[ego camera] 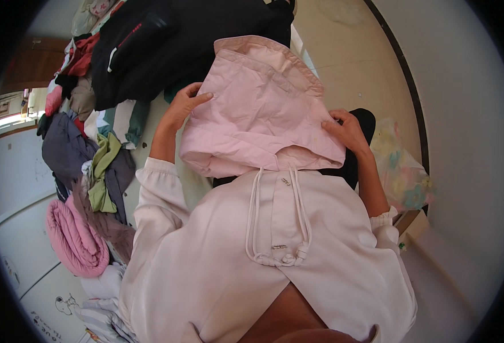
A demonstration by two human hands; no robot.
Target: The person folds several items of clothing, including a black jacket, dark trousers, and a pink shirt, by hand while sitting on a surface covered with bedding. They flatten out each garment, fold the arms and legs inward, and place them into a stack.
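A light pink cloth garment, partly folded, lies across my lap. Its far end stands open in a wide, stiff band, and a gap shows along the near edge. On the left side my left hand pinches the cloth, thumb on top and fingers mostly hidden behind. My right hand grips the opposite side by its edge, with fingers curled and thumb pressed on the fabric. Beyond the pink garment is a large black garment with a zipped pocket and a white zip pull.
Several loose clothes are heaped on the left, among them a grey garment and a green one. Nearer me are a rolled pink quilted item and striped fabric. A floral plastic bag stands by the white wall at right.
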